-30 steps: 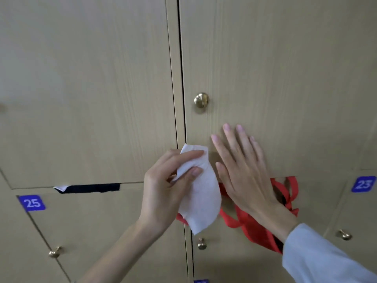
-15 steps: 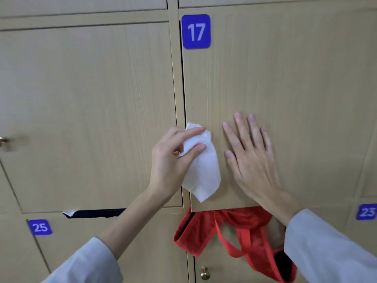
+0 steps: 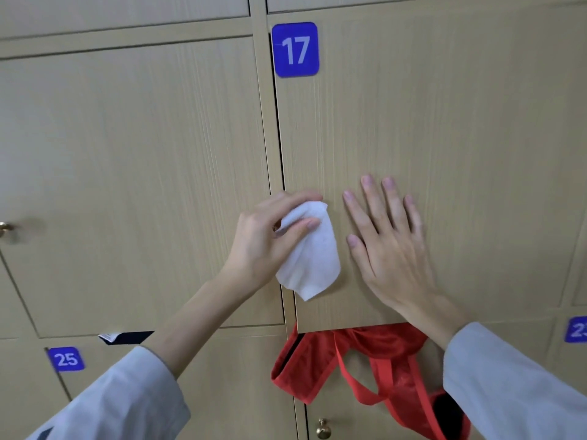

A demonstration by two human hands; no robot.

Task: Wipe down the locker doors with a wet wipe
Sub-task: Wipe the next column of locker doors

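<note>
Nearest to me were the person's grey sleeves (image 3: 521, 389), both arms reaching up at the lockers. The left hand (image 3: 263, 239) pinched a white wet wipe (image 3: 313, 258) between thumb and fingers, most of the sheet hanging loose against the left edge of the door numbered 17 (image 3: 444, 128), just beside the gap between the doors. The right hand (image 3: 390, 246) lay flat on that same door, fingers straight and spread, close to the wipe but not touching it.

Below the door's lower edge a red cloth bag (image 3: 365, 369) spilled out, so the door probably did not sit fully closed; the flat palm looked to me like a brace against it swinging.

To wipe well, I thought, the sheet wanted spreading under the fingers rather than dangling from a pinch, then long strokes up towards the blue number plate (image 3: 295, 49) while the other hand kept the panel steady. The neighbouring door (image 3: 133, 185) stood beside it, its brass knob (image 3: 4, 228) at the far left.
</note>
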